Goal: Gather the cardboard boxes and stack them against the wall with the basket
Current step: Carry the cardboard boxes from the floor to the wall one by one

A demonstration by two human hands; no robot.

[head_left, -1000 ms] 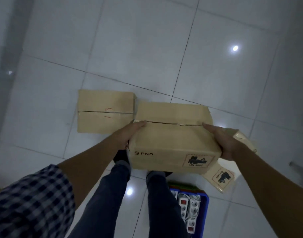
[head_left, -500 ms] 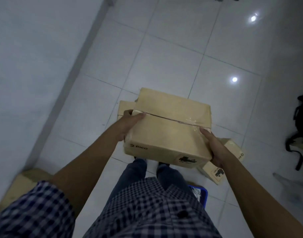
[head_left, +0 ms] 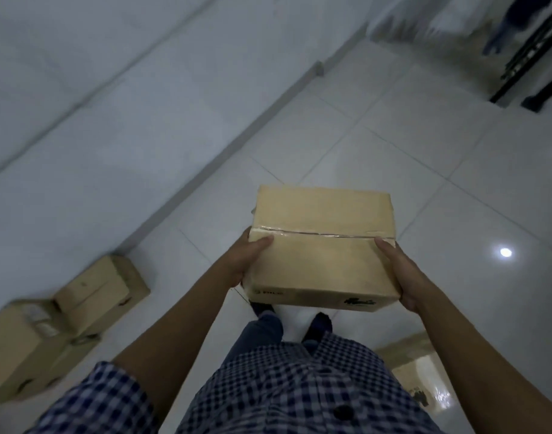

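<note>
I hold a taped brown cardboard box (head_left: 323, 249) in the air in front of my waist, above my feet. My left hand (head_left: 248, 261) grips its left side with the thumb on top. My right hand (head_left: 400, 270) grips its right side, thumb on the top face as well. Several cardboard boxes (head_left: 65, 317) are stacked on the floor at the lower left, against the white wall (head_left: 96, 120). Another cardboard box (head_left: 415, 368) lies on the floor at the lower right, partly hidden by my right arm. No basket is in view.
White tiled floor (head_left: 425, 151) stretches ahead and to the right. The wall's grey skirting (head_left: 237, 145) runs diagonally from lower left to upper right. Dark stand legs (head_left: 531, 57) and a person's legs (head_left: 503, 26) are at the far upper right.
The view has swung left toward the wall with the box still held in both hands. The stacked boxes by the wall came into view; the blue bin and the floor box on the left dropped out of sight.
</note>
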